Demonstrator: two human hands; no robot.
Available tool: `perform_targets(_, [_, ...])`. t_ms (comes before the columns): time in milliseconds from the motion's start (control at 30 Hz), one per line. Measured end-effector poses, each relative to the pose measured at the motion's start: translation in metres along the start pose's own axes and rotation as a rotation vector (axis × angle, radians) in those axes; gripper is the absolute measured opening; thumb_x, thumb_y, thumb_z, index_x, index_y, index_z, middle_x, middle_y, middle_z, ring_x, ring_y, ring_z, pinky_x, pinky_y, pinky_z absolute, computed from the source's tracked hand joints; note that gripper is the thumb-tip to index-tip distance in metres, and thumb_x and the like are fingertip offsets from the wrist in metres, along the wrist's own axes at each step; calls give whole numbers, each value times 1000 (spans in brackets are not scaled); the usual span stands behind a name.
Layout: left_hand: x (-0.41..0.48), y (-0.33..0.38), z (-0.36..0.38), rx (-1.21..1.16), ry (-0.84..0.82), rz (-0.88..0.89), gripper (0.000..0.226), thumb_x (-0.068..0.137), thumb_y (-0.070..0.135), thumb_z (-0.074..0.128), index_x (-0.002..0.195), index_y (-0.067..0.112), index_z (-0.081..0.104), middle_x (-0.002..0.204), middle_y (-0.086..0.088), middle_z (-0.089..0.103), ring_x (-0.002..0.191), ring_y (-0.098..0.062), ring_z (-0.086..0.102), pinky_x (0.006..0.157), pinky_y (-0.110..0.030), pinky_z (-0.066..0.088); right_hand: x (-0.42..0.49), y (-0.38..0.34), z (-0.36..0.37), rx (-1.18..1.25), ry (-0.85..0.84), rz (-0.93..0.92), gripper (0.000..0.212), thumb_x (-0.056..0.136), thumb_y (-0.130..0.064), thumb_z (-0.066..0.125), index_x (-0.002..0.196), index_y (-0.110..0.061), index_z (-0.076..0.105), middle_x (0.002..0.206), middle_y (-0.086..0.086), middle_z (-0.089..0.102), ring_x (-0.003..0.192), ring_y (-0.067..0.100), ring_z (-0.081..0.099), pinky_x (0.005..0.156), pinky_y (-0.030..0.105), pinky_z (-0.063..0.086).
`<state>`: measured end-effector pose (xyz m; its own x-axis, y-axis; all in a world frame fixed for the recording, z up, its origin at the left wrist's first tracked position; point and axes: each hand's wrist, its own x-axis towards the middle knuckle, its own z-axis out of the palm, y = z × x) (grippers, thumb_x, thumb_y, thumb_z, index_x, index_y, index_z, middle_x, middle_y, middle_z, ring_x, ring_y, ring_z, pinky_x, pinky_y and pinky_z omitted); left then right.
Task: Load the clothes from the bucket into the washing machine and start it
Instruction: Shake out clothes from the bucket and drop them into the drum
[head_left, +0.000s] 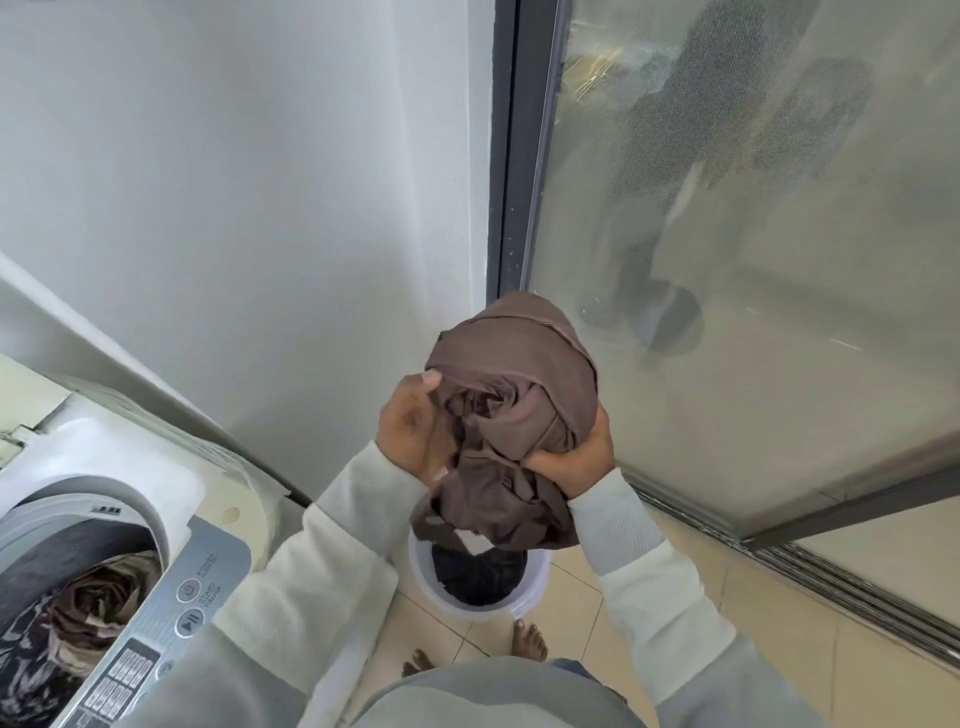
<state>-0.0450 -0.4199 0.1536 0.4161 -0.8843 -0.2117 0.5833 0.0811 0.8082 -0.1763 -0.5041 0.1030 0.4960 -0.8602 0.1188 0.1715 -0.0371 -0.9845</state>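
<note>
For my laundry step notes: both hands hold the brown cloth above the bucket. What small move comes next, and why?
Probably swing the brown cloth left into the washing machine: left hand and right hand grip it over the bucket, and the open drum holds clothes.

I counted one washing machine (104, 467) with two round buttons (188, 591) on its panel. To its right were one white bucket (524, 597), two bare feet (530, 642), the left hand (415, 431) and the right hand (576, 462), and one brown bundle (519, 374) (pieces inside uncountable).
</note>
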Motion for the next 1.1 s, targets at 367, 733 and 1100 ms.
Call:
perform_targets(367, [19, -4, -34, 1176, -25, 447, 136, 20, 58, 89, 141, 53, 27, 136, 22, 47, 125, -2, 49, 103, -33, 45, 17, -8, -11, -616, -107, 15, 88, 38, -44, 79, 120, -46, 49, 99, -11, 70, 92, 15, 68, 83, 36, 57])
perform_targets(733, [26, -5, -41, 252, 218, 212, 73, 33, 12, 79, 104, 1, 61, 95, -13, 65, 88, -25, 64, 75, -35, 52, 31, -27, -40, -499, -464, 68, 136, 33, -57, 94, 146, -51, 19, 150, -8, 38, 138, 10, 39, 114, 43, 36])
perform_targets(1100, [9, -53, -18, 152, 262, -16, 35, 49, 6, 71, 83, 7, 61, 67, -1, 66, 63, -12, 61, 64, -27, 49, 32, 1, -12, 807, 151, 659, 29, 87, -25, 45, 88, -14, 72, 89, 4, 73, 90, 22, 64, 73, 26, 57])
